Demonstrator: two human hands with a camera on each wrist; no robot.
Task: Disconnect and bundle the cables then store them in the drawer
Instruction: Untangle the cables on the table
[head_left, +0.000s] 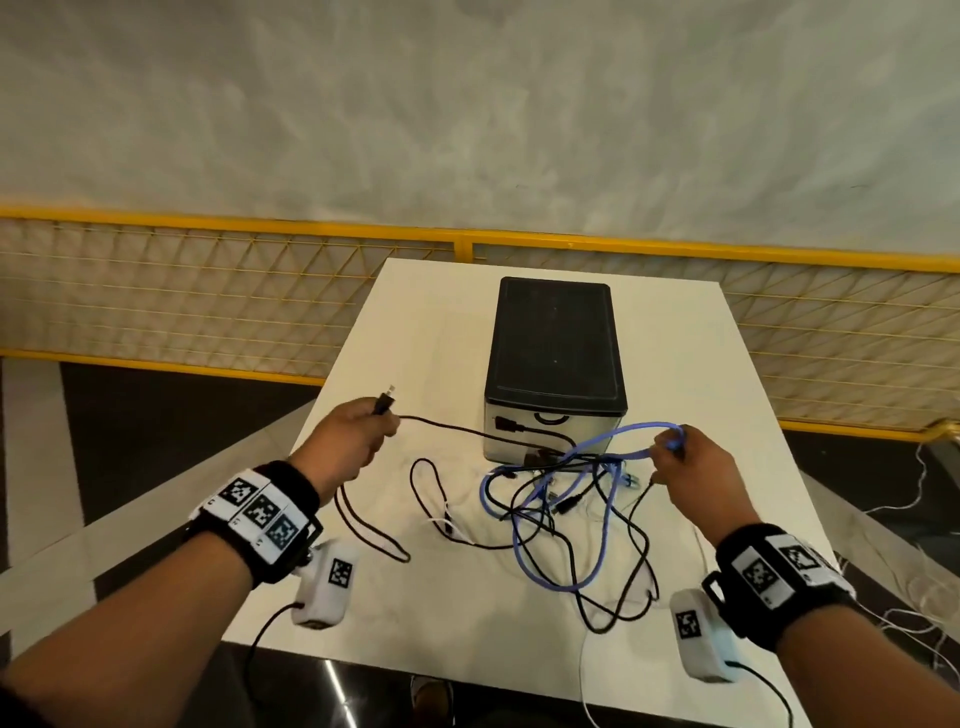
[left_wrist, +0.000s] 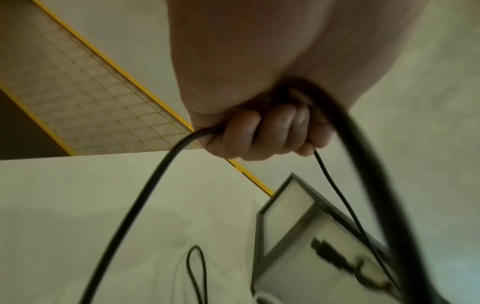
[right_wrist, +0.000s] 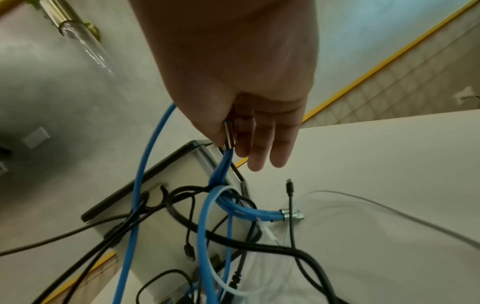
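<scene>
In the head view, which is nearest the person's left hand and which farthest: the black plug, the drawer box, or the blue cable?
From the left hand:
1. Black plug, gripped in its fingers.
2. Drawer box, to the right, mid-table.
3. Blue cable, farther right, held by the right hand.

Left hand (head_left: 353, 436) fisted, fingers (left_wrist: 275, 131) curled; right hand (head_left: 696, 462) raised, pinching, other fingers (right_wrist: 270, 142) straight.

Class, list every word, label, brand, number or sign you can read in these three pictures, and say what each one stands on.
Readable words, brands or numbers: none.
Black-and-white square code markers on the black left wristband, the black right wristband and the two white wrist camera housings: patterns only, no letters.
Black-topped grey drawer box: no label visible.
</scene>
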